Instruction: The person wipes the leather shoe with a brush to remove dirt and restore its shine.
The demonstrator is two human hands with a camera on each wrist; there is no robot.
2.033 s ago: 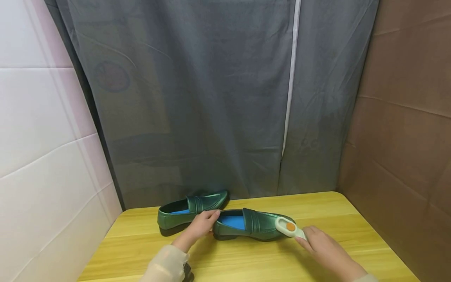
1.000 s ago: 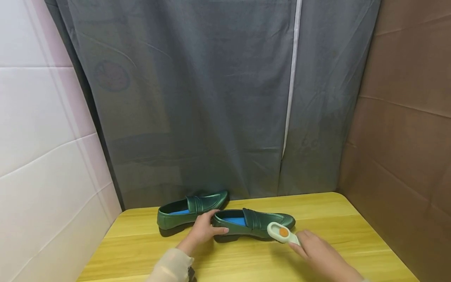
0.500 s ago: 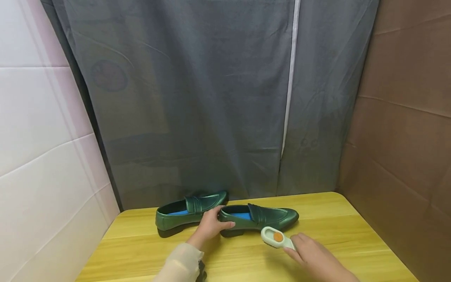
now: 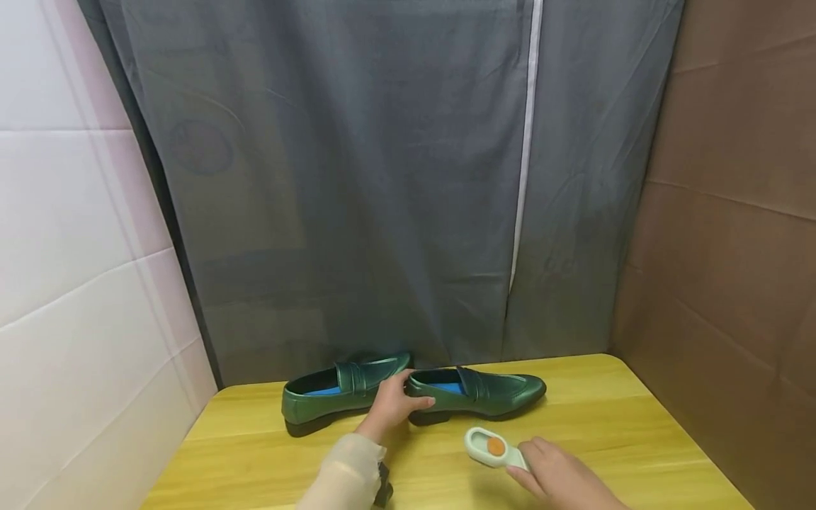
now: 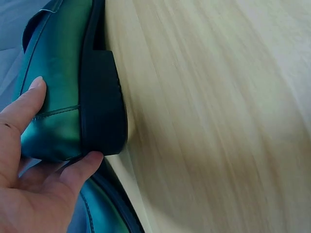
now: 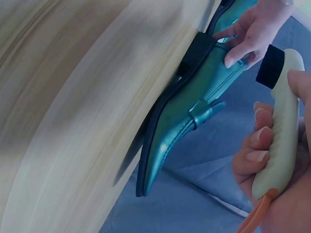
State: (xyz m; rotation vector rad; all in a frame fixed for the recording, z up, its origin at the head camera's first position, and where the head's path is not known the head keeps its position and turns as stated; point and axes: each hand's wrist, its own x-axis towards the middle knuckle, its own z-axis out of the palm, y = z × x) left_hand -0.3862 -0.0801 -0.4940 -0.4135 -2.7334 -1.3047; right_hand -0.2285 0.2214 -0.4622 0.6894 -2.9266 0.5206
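Two gripping hands, the left farther out, the right nearer.
The person's pale-sleeved left arm (image 4: pixel 344 471) slants in from the near side; at its end the left hand (image 4: pixel 390 407) pinches, its left thumb (image 4: pixel 422 403) pointing right on the near side, apart from the fingers beyond. To the right and nearer, the right hand (image 4: pixel 551 471) reaches leftward from the near right in a wrapped grip, its fingers (image 6: pixel 259 138) curled in a row and its right thumb (image 6: pixel 302 85) stretched past them.
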